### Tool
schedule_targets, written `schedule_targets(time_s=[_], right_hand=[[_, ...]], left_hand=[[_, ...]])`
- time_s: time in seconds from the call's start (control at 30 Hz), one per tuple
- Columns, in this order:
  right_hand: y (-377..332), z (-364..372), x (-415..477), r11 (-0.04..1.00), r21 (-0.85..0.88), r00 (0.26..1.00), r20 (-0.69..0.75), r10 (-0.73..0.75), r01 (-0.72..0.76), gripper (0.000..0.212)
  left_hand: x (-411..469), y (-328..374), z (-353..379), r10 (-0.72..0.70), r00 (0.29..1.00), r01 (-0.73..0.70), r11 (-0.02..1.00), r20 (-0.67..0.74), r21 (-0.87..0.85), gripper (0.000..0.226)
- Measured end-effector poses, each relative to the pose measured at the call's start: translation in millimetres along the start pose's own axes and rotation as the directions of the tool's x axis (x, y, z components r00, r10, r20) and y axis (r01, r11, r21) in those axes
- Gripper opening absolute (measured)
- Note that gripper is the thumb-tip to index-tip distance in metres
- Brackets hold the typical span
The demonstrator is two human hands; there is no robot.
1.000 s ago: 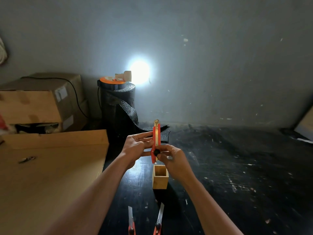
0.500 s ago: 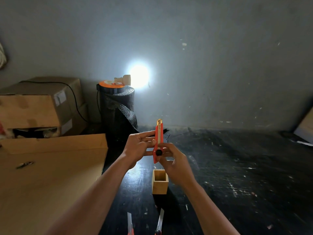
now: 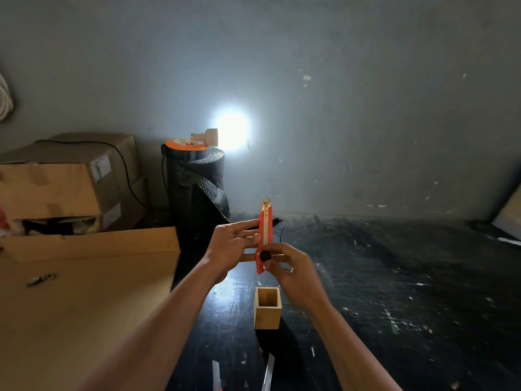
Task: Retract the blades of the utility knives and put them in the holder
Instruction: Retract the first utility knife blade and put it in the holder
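Note:
I hold an orange utility knife [image 3: 265, 230] upright above the table, its metal tip pointing up and no blade sticking out. My left hand [image 3: 231, 246] grips its upper body from the left. My right hand [image 3: 290, 268] grips the lower end, with the thumb at the black slider knob [image 3: 265, 255]. Below the knife stands a small square wooden holder [image 3: 267, 314], open at the top, with nothing visible inside. Two more knives lie near the bottom edge with their blades [image 3: 216, 375] [image 3: 268, 372] extended.
The dark, paint-flecked table [image 3: 394, 277] stretches to the right. A large cardboard sheet [image 3: 70, 306] covers the left side. Stacked cardboard boxes [image 3: 64, 182] and a black roll [image 3: 197, 193] with an orange reel and a lamp stand at the back.
The knife and both hands have risen a little, away from the holder. The black slider knob sits at the lower end throughout, and the holder has not moved.

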State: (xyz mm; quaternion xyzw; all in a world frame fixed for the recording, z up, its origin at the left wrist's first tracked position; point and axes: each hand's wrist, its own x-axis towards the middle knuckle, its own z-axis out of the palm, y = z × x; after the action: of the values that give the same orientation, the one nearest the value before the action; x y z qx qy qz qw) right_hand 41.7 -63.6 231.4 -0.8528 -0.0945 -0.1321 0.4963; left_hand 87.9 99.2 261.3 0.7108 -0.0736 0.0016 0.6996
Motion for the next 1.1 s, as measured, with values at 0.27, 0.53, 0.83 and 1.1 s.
schedule_targets(time_s=[0.27,0.53,0.83,1.1], right_hand=[[4,5,4,1.0,0.013,1.0,-0.007,0.026,-0.026,0.021],[5,1,8,0.999,-0.037,0.998,0.053,-0.03,0.032,0.023],[24,12,6,1.0,-0.02,0.999,0.051,-0.014,0.015,0.027],[35,3,35,0.99,0.135,0.997,-0.054,0.049,-0.041,0.029]], left_hand=[[-2,-1,0,0.0,1.0,0.0,1.0,-0.008,0.016,0.034],[-1,-1,-1,-0.001,1.0,0.001,1.0,-0.014,-0.003,0.034],[-4,-11,3,0.011,1.0,-0.012,1.0,0.021,0.005,0.031],[4,-30,7,-0.04,0.997,0.042,0.999,0.066,-0.032,0.033]])
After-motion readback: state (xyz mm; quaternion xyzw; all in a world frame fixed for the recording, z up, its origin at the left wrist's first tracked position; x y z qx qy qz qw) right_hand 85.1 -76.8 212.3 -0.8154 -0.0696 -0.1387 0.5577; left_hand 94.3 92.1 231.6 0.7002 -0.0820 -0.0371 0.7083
